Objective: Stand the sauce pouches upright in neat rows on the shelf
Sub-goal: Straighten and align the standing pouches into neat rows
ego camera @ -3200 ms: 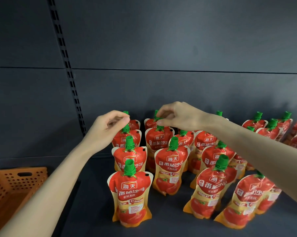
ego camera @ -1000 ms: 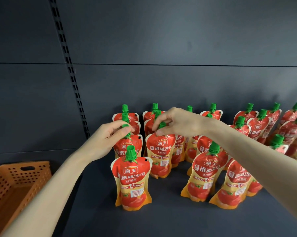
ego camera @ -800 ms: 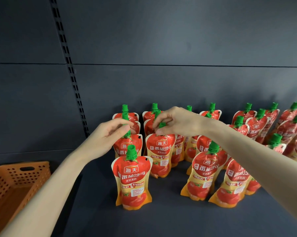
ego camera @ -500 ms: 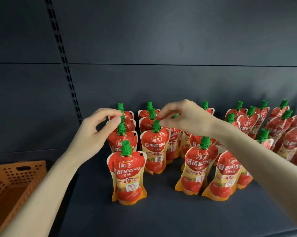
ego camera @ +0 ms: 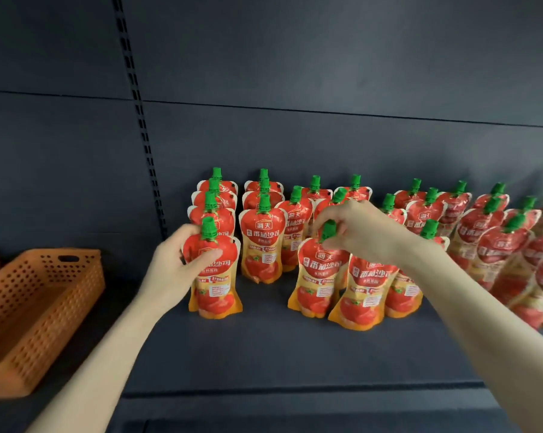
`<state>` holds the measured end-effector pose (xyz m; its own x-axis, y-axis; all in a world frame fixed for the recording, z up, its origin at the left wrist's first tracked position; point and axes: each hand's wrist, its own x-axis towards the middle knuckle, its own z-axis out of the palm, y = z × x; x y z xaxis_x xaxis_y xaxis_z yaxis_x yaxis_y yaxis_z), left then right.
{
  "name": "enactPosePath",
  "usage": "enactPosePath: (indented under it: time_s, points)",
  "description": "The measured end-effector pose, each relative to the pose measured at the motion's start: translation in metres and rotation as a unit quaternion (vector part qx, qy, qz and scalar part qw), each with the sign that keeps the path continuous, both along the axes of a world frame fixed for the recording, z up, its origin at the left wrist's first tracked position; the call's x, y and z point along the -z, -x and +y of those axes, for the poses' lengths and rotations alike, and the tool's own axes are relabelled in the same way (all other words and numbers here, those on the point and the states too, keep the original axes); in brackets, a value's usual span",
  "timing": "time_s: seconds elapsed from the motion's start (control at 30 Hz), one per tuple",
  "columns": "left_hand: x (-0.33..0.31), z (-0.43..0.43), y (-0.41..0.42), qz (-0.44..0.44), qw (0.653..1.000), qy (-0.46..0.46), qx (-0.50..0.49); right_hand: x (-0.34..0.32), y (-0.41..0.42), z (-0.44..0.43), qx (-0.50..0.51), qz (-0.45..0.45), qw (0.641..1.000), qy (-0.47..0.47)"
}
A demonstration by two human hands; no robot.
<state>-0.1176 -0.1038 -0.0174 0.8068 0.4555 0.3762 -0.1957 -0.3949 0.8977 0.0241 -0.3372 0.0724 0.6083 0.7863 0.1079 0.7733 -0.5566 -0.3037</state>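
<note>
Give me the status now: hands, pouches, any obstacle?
Left hand grips front-left pouch, upright. Right hand pinches cap of middle front pouch. No obstacle seen.

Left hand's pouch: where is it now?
Head view, left of centre: the pouch is at the front of the leftmost row, gripped by the left hand, right of the orange basket.

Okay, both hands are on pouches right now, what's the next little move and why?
Probably the right hand, pinching the cap of the middle pouch, should slide it left into the bare shelf spot before the second-column pouch, level with the front pouch the left hand grips. It now crowds its right neighbour.
</note>
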Motion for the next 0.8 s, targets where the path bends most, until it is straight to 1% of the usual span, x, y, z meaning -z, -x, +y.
enactPosePath:
  time_s: [0.07, 0.17, 0.3, 0.4, 0.47, 0.53, 0.57, 0.67, 0.8]
  points:
    - [0.0, 0.001, -0.001, 0.001, 1.0, -0.003, -0.015, 0.001, 0.004, 0.007, -0.017, 0.013, 0.999, -0.045]
    - [-0.003, 0.004, 0.001, -0.003, 1.0, -0.003, -0.018, 0.007, 0.012, 0.022, -0.053, 0.031, 0.995, -0.082]
    - [-0.002, 0.011, 0.005, 0.008, 0.999, 0.029, -0.021, 0.021, 0.02, 0.047, -0.07, 0.056, 0.987, -0.136]
    - [0.012, 0.012, 0.008, 0.001, 0.995, 0.096, -0.025, 0.044, 0.028, 0.057, -0.04, 0.103, 0.965, -0.237]
    - [0.029, 0.011, 0.011, 0.037, 0.995, 0.095, -0.023, 0.071, 0.034, 0.054, 0.005, 0.177, 0.939, -0.294]
    - [0.051, 0.009, 0.014, 0.074, 0.994, 0.086, -0.009, 0.105, 0.04, 0.051, 0.032, 0.265, 0.912, -0.312]
    - [0.061, 0.009, 0.015, 0.086, 0.993, 0.084, -0.007, 0.122, 0.042, 0.05, 0.048, 0.291, 0.904, -0.31]
    - [0.078, 0.012, 0.015, 0.103, 0.991, 0.086, -0.007, 0.161, 0.047, 0.053, 0.087, 0.314, 0.893, -0.309]
    - [0.086, 0.016, 0.011, 0.105, 0.991, 0.081, -0.009, 0.175, 0.043, 0.058, 0.099, 0.313, 0.887, -0.324]
